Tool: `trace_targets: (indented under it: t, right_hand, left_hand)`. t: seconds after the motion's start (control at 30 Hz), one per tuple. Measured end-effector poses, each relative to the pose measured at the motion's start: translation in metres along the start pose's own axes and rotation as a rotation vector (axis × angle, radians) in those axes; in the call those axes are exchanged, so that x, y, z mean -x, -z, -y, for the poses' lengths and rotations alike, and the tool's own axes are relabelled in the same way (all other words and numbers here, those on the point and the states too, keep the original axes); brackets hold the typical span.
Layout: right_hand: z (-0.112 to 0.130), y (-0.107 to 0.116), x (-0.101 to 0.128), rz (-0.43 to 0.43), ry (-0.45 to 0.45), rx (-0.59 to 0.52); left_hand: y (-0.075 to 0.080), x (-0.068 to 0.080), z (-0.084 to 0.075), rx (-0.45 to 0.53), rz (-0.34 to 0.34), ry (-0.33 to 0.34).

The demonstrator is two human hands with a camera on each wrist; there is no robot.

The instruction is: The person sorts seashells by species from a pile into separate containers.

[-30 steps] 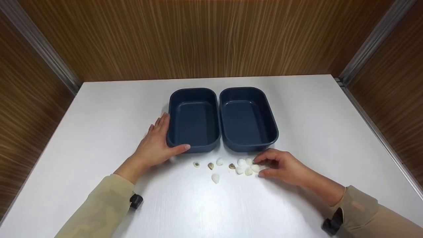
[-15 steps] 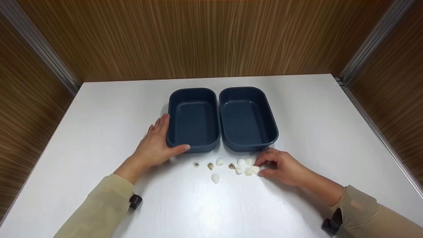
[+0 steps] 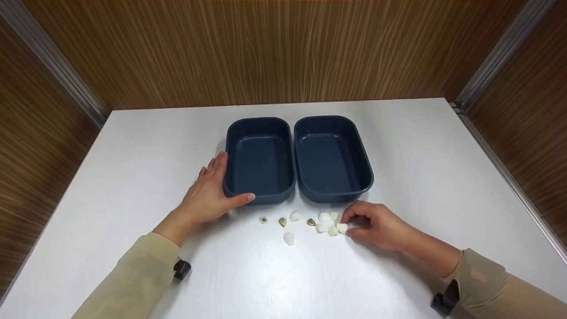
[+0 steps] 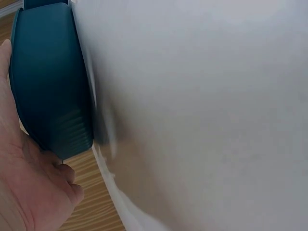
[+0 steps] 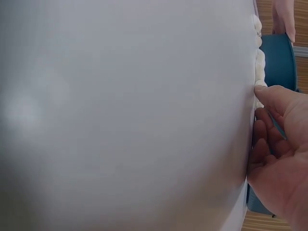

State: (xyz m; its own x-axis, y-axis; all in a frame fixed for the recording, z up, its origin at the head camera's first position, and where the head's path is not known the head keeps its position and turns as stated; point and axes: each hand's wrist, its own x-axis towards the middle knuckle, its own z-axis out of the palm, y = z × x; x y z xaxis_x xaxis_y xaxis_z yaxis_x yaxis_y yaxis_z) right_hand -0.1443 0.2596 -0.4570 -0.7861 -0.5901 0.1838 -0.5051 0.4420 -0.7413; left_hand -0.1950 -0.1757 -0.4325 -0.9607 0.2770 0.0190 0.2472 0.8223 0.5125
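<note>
My left hand [image 3: 206, 195] rests on the near left corner of a dark blue bin [image 3: 261, 200], fingers along its side and thumb across its front. In the left wrist view the same hand [image 4: 33, 183] lies against the bin [image 4: 50, 77]. On the right, my right hand [image 3: 376, 226] pinches a white seashell [image 3: 342, 228] between thumb and fingers, close to the tabletop. More white seashells [image 3: 333, 231] lie just left of those fingers. The right wrist view has the right hand [image 5: 284, 139] at the end of a row of shells [image 5: 260, 65].
A second blue bin [image 3: 335, 198] stands right beside the first. Brown shells [image 3: 282, 222] and a larger white shell [image 3: 289, 239] lie on the white table [image 3: 266, 283]. Wood-grain panels [image 3: 283, 53] rise behind the table and at both sides.
The right fingers have drawn in on the rightmost white shell, which has tilted and shifted slightly. The left hand and both bins have stayed in place.
</note>
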Motion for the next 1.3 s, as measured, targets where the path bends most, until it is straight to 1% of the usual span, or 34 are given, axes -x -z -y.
trace_targets:
  t: [0.17, 0.33, 0.47, 0.57, 0.77, 0.97, 1.07, 1.2, 1.3]
  right_hand:
    - [0.000, -0.001, 0.000, 0.013, -0.030, -0.010]
    - [0.000, -0.002, 0.001, 0.035, -0.016, -0.070]
    - [0.001, -0.001, 0.001, 0.049, 0.005, -0.078]
    - [0.003, 0.000, 0.001, 0.048, 0.008, -0.051]
    - [0.007, 0.002, 0.001, 0.056, -0.022, -0.016]
    - [0.009, 0.000, -0.001, 0.041, -0.006, 0.013]
    - [0.010, 0.000, -0.001, 0.044, -0.010, 0.032]
    - [0.010, 0.001, -0.001, 0.062, -0.023, 0.096]
    - [0.010, 0.005, -0.001, 0.064, -0.003, 0.160]
  left_hand:
    - [0.000, 0.000, 0.000, -0.003, -0.002, -0.002]
    - [0.000, 0.000, -0.001, -0.006, 0.004, 0.009]
    - [0.000, -0.001, -0.001, -0.016, 0.009, 0.015]
    - [0.000, -0.001, -0.001, -0.015, 0.012, 0.017]
    - [-0.001, -0.001, 0.000, -0.020, 0.010, 0.023]
    - [0.000, 0.000, 0.000, -0.023, 0.016, 0.034]
    - [0.000, 0.000, -0.001, -0.022, 0.017, 0.030]
    - [0.000, -0.001, -0.001, -0.021, 0.010, 0.020]
    - [0.000, -0.001, -0.002, -0.019, 0.010, 0.014]
